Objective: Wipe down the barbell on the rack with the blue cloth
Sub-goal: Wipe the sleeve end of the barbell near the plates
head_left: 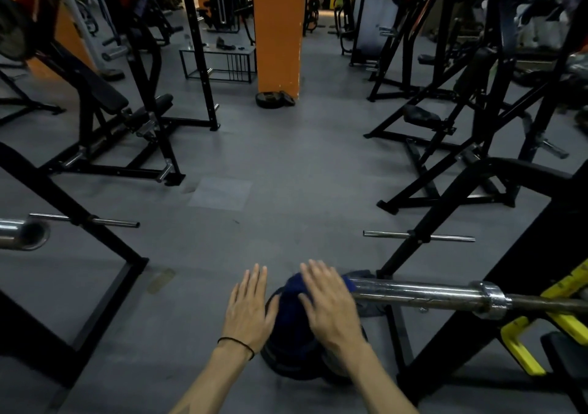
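Observation:
A chrome barbell (423, 291) lies across the black and yellow rack (521, 337) at the lower right, its sleeve end pointing left. A dark blue cloth (291, 315) hangs over that sleeve end. My right hand (331, 305) lies flat on top of the cloth with straight fingers, at the tip of the bar. My left hand (249, 308) is beside the cloth on its left, fingers straight and spread; it touches the cloth's edge at most. A black band circles my left wrist.
Black weight plates (286, 362) lie on the grey floor under the cloth. Another chrome bar end (24, 234) sticks in from the left. Black bench frames stand left (105, 133) and right (451, 159); an orange pillar (278, 28) rises behind.

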A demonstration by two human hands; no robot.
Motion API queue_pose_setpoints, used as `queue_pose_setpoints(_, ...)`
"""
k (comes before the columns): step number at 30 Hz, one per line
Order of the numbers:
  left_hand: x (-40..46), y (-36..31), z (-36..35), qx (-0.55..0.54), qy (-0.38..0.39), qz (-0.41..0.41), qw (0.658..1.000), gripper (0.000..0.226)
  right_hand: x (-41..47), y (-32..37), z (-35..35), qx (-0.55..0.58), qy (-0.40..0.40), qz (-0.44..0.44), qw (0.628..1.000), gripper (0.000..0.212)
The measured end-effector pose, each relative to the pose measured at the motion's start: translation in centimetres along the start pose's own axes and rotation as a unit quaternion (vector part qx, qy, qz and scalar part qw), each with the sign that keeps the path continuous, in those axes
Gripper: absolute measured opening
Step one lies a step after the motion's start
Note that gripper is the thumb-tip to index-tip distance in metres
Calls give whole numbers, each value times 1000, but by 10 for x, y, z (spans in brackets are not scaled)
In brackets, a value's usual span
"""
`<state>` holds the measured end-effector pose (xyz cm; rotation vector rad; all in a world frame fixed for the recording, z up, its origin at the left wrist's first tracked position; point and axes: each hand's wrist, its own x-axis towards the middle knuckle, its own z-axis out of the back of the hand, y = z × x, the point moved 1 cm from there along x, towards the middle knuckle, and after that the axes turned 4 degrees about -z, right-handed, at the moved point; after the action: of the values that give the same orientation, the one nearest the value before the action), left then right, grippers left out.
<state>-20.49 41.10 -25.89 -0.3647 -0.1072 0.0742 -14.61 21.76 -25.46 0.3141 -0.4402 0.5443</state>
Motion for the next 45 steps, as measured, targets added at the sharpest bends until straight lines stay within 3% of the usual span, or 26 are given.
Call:
queue_pose_setpoints(2,3,-3,0,-28,-6,-1,1000,85,-6,-23,12,18,-36,-152,988,56)
queue_pose_setpoints(4,8,-8,2,-44,-11,0,999,84,-5,-6,8,17,-43,-223,974,57)
queue_pose_setpoints(5,11,-10,2,-52,-13,-1,999,84,-2,11,3,18,-28,-185,982,57)
queue_pose_setpoints(8,17,-13,1,-38,-17,-4,999,79,-1,29,-7,-1,22,38,999,59)
queue_pose_setpoints(9,18,-12,1,-35,-21,-7,999,78,0,17,-3,-6,18,47,999,57)
queue_pose_setpoints(11,17,-11,4,-46,-31,-13,998,86,-5,-14,6,-7,-20,-25,999,53)
queue_pose_setpoints(13,18,-14,2,-91,-20,-2,996,92,-14,-33,13,15,-56,-164,985,51)
queue_pose_setpoints(15,21,-23,3,-186,18,39,982,72,-11,-18,9,10,-74,-237,969,52)
queue_pose_setpoints(16,25,-28,5,-244,42,69,967,53,-9,-1,4,12,-70,-218,973,53)
queue_pose_setpoints(18,33,-29,2,-324,88,115,935,23,-17,29,-7,18,-17,-72,997,55)
queue_pose_setpoints(20,36,-29,2,-368,106,130,914,22,-24,22,-4,0,11,50,999,62)
queue_pose_setpoints(22,35,-26,1,-399,105,128,902,18,-27,-8,5,-4,-20,16,1000,59)
queue_pose_setpoints(24,35,-27,-3,-419,119,118,892,20,-29,-34,16,23,-75,-124,989,53)
queue_pose_setpoints(26,36,-33,-9,-410,118,105,898,24,-28,-33,18,49,-92,-224,969,56)
queue_pose_setpoints(28,37,-40,-15,-412,105,112,898,29,-24,-6,8,64,-80,-228,968,57)
queue_pose_setpoints(31,33,-53,-15,-401,85,134,902,28,-24,34,-10,59,-31,-83,994,61)
queue_pose_setpoints(35,38,-61,-8,-378,95,146,909,31,-21,0,2,12,21,31,999,60)
queue_pose_setpoints(37,50,-58,-10,-334,120,164,920,51,-23,-28,13,18,-16,-19,1000,54)
queue_pose_setpoints(40,70,-54,-10,-278,161,223,920,70,-21,-25,18,60,-76,-225,970,50)
queue_pose_setpoints(41,74,-53,-9,-262,171,234,921,70,-16,-9,15,66,-75,-242,965,52)
queue_pose_setpoints(45,78,-39,-7,-258,139,209,933,64,-14,24,-1,52,4,-31,998,57)
